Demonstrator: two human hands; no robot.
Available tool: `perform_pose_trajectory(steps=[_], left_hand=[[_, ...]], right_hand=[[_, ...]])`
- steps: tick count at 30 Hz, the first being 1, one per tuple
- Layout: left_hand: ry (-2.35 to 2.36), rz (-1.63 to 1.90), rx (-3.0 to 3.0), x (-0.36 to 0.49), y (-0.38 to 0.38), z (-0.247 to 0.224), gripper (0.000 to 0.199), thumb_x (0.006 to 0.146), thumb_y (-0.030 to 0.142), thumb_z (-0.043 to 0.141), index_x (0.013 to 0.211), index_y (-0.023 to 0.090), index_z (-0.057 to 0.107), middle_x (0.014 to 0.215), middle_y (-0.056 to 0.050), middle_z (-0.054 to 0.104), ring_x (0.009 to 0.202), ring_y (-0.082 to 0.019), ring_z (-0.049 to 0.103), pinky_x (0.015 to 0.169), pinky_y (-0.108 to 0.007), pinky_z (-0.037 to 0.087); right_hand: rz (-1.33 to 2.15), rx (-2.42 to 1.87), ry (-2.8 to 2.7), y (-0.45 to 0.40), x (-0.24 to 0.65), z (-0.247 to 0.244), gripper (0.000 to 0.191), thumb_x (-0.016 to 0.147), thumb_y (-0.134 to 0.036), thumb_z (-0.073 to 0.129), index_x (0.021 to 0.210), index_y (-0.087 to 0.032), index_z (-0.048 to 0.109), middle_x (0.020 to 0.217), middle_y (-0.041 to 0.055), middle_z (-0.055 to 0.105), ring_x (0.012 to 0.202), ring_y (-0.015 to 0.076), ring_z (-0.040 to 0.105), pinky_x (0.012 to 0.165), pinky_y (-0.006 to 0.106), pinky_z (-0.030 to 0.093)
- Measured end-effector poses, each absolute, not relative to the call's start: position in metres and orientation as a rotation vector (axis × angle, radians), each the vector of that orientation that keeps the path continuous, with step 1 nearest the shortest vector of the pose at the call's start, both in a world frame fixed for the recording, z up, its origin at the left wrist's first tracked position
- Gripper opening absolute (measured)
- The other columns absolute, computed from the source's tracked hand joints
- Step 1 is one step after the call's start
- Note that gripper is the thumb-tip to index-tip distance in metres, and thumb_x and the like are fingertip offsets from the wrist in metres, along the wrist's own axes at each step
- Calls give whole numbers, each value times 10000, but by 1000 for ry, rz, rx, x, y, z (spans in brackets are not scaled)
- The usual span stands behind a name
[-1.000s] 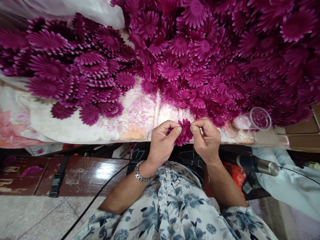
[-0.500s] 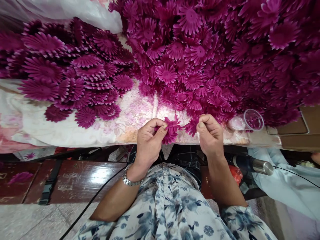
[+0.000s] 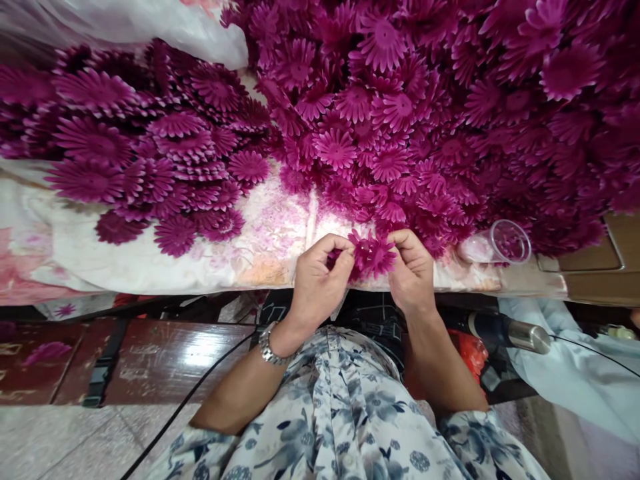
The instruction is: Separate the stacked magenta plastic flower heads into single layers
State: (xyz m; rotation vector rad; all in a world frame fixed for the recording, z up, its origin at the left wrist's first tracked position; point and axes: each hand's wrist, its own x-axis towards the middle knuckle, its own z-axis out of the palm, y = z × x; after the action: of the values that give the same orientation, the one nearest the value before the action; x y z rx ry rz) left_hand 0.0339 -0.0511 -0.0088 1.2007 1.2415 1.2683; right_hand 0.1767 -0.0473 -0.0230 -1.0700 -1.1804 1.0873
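Left hand (image 3: 324,277) and right hand (image 3: 413,270), thumbs to forefingers, pinch 1 magenta petal cluster (image 3: 373,257) between them, at the near edge of the cloth-covered table (image 3: 273,267). Clear plastic cup (image 3: 510,241) tipped right of the hands.

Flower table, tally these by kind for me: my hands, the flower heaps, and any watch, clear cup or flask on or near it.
Hands: 2 (left hand, right hand)
Flower heaps: 2 (left heap, right heap)
Watch: 1
Clear cup: 1
Flask: 1
Total: 7
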Motion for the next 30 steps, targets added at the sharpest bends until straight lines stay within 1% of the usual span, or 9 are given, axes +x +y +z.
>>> perform_pose_trajectory(steps=[4,7,9,11,14,18,21,24,30], left_hand=[[1172,1201,1231,35,-54,-5,72,806,208,541,765,165,581,645,29,547,566,-83,469,545,-192,392],[1089,1175,1223,34,-56,-7,91,785,244,600,834,167,594,727,11,591,631,-98,514,594,-203,424],[1097,1190,1213,35,-56,-8,85,765,222,622,826,166,600,739,7,599,648,-101,523,614,-207,428],[1142,1225,1208,36,-55,-9,40,765,198,610,756,163,592,675,18,571,604,-92,495,584,-200,409],[1195,1263,1192,33,-53,-12,112,776,196,592,672,166,561,577,40,502,521,-76,433,511,-189,366],[1224,1411,1102,18,-48,-21,85,780,211,609,705,180,583,590,42,516,503,-70,421,476,-180,337],[1207,1470,1029,12,-47,-27,88,767,226,644,706,189,593,595,43,506,508,-71,404,483,-182,332],[1122,1399,992,17,-50,-27,108,774,258,649,711,193,589,607,40,501,529,-77,410,508,-186,346],[1084,1314,1002,33,-54,-20,93,796,242,616,734,184,580,652,33,519,580,-82,437,566,-193,368]], right_hand=[[957,-1206,-1277,-50,171,-22,127,863,-320,564,825,-200,553,660,-57,470,559,58,412,539,193,348],[894,-1271,-1323,-52,169,-19,139,874,-325,534,831,-194,546,663,-54,471,563,63,417,543,200,348],[885,-1279,-1344,-53,168,-17,143,879,-323,522,826,-192,542,658,-54,465,555,63,409,536,202,342],[888,-1272,-1369,-53,166,-16,137,877,-312,524,816,-190,542,647,-58,451,539,58,390,523,201,329],[870,-1264,-1379,-52,168,-16,128,868,-300,540,803,-190,547,634,-60,437,529,55,374,510,199,316],[802,-1244,-1222,-48,179,-16,134,850,-328,559,803,-204,539,634,-57,428,529,61,365,487,193,307],[948,-1186,-1171,-46,186,-16,133,825,-342,598,822,-216,558,640,-55,433,537,64,368,489,190,315],[1104,-1153,-1129,-46,183,-19,161,822,-382,600,873,-231,579,699,-44,478,576,70,406,522,194,349],[1104,-1227,-1188,-49,172,-24,228,862,-434,541,928,-225,604,759,-29,531,597,72,428,549,202,377]])
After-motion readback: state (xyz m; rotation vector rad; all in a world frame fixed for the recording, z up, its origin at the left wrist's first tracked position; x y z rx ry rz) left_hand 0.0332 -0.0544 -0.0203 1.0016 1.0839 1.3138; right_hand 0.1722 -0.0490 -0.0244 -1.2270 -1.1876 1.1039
